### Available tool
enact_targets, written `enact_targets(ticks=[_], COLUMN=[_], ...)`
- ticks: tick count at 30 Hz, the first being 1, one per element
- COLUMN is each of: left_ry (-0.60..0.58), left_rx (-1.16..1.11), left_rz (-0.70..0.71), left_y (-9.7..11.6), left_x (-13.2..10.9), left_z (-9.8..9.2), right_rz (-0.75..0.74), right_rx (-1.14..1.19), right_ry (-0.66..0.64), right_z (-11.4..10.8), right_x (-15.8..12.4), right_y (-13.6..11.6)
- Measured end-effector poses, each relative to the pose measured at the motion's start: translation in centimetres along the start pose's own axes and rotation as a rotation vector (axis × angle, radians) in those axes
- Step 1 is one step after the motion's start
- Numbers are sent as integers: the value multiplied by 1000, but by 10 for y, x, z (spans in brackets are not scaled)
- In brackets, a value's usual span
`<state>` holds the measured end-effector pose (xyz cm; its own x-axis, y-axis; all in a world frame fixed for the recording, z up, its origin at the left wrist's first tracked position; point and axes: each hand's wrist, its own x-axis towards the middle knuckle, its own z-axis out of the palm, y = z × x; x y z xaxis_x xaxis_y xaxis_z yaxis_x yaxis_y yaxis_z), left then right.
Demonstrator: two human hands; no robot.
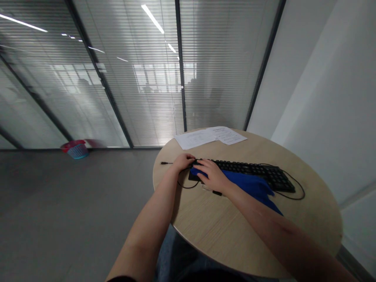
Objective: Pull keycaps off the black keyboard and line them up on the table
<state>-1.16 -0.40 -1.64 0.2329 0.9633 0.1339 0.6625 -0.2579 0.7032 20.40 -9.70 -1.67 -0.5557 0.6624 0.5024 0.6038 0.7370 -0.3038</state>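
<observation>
Keyboard [280,180] of black material, long and narrow, lies on the desk [211,227] in front of the person, a little tilted, with its right end nearer to the person. Its keys are small blocks in rows; from where I stand, the signs on them are too small to read. Over its near side is spread a blue cloth [249,185], soft and wrinkled, whose loose end falls in folds onto the wood and passes under the right forearm.

A thin black cable [304,192] makes a round loop beside the right end, and more thin cable curves near the left end. A dark plug [163,163] lies close to the desk's left edge. Just below the right hand there is a small black piece [217,193], which I cannot identify.

The desk is round, of pale wood with fine grain. At its far side two white paper sheets [195,139] overlap; they carry printed lines, too faint for reading.

Both forearms are bare and stretched forward. The left hand [182,161] is bent at the keyboard's left end, its fingers curled toward the corner; I cannot tell if they grip it. The right hand [216,176] lies palm down, fingers a little spread, touching the cloth over the keys. The two hands are near each other.

Farther away, a red and blue basket [76,150] with perforated sides stands on the grey floor [88,203], before slatted blinds [152,105].
</observation>
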Motion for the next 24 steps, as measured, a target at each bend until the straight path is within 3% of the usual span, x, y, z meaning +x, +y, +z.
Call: enact_targets(ticks=[10,24], left_ry=[22,38], left_rx=[21,40], left_rz=[-40,-36], left_y=[-3,6], left_x=[3,1], left_z=[6,5], right_rz=[-14,-68], right_rx=[-157,-109], right_ry=[-140,-143], right_z=[2,3], right_x=[0,2], right_y=[-9,-7])
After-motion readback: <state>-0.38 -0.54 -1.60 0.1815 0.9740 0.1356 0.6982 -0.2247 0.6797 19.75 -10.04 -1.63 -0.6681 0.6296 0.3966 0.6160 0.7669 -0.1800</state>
